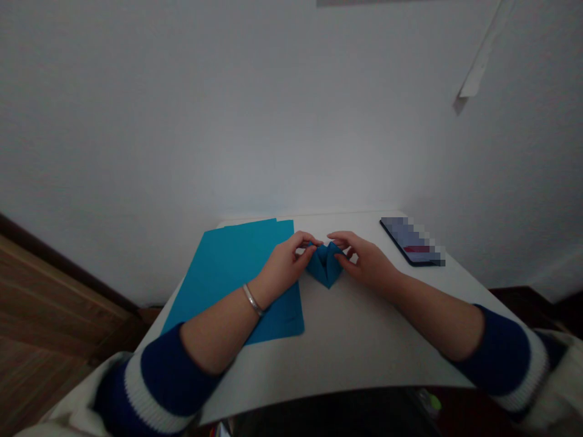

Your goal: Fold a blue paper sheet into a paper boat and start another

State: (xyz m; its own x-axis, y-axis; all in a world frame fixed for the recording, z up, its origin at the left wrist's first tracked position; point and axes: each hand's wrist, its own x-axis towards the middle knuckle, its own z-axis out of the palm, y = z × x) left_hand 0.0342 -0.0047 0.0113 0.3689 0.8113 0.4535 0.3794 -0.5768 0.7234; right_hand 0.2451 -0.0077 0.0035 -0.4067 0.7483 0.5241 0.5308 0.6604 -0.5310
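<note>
Between my two hands is a small folded blue paper [327,270], with a pointed lower corner and an opening at its top middle. My left hand [294,258] pinches its left side between thumb and fingers. On the other side, my right hand [359,255] grips the right flap, thumb in front and fingers behind. The folded paper is just over the white table; whether its tip touches the surface I cannot tell. Under my left forearm lie larger blue paper sheets [232,261], slightly fanned at the top.
A phone [405,243] with a lit, blurred screen lies at the table's right side. The white table [355,346] meets a pale wall [291,121] at its back edge. Wooden furniture [50,315] stands to the left.
</note>
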